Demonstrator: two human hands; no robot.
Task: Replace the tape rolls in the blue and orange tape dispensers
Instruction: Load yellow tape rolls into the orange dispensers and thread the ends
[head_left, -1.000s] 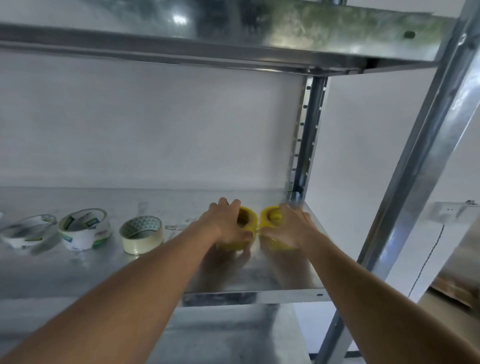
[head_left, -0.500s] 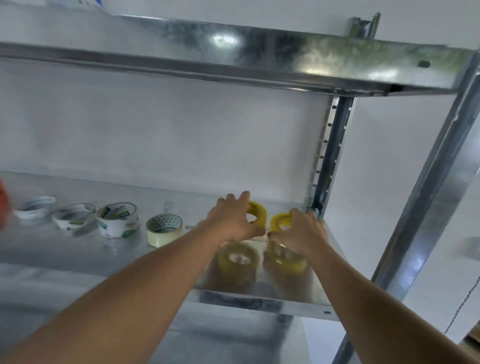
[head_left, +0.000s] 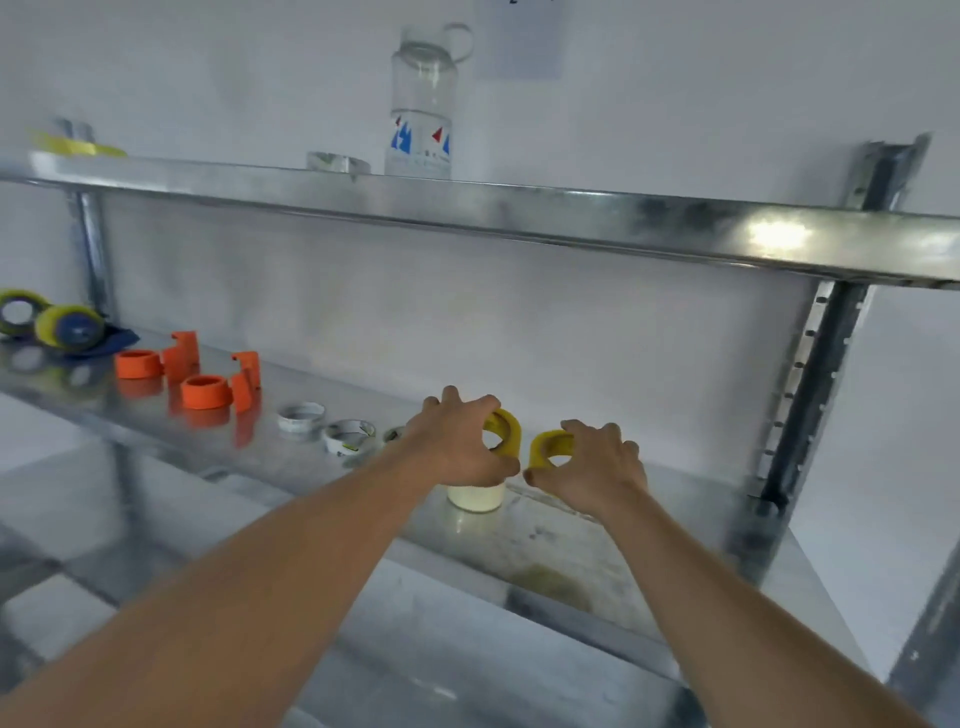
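- Both yellow rolls have come up off the shelf (head_left: 545, 525) since half a second ago — we now hold them clear of the metal, higher than before, and our view has swung left so more of the shelf shows.
- Our left hand (head_left: 457, 441) curls round the left yellow tape roll (head_left: 505, 432), fingers over its top and thumb hooked beneath, the roll tipped on edge.
- Our right hand (head_left: 589, 465) pinches the right yellow tape roll (head_left: 550, 447) the same way, thumb under and fingers over; the two rolls sit just beside each other without touching.
- Under the left hand a pale cream roll (head_left: 475, 496) stands on the shelf.
- Left of that, a short row of white tape rolls (head_left: 349, 435) lies flat (their print is too blurred to read).
- Farther left lie the orange dispenser parts (head_left: 205, 391) — two round hubs and two upright brackets, set apart from one another.
- At the far left end the blue tape dispenser (head_left: 72, 327) rests on its side with a yellowish roll on it, and another roll is just beside it at the frame edge.
- On the upper shelf (head_left: 571, 213) a clear water bottle (head_left: 422, 104) stands upright, near a small clear roll (head_left: 337, 161).
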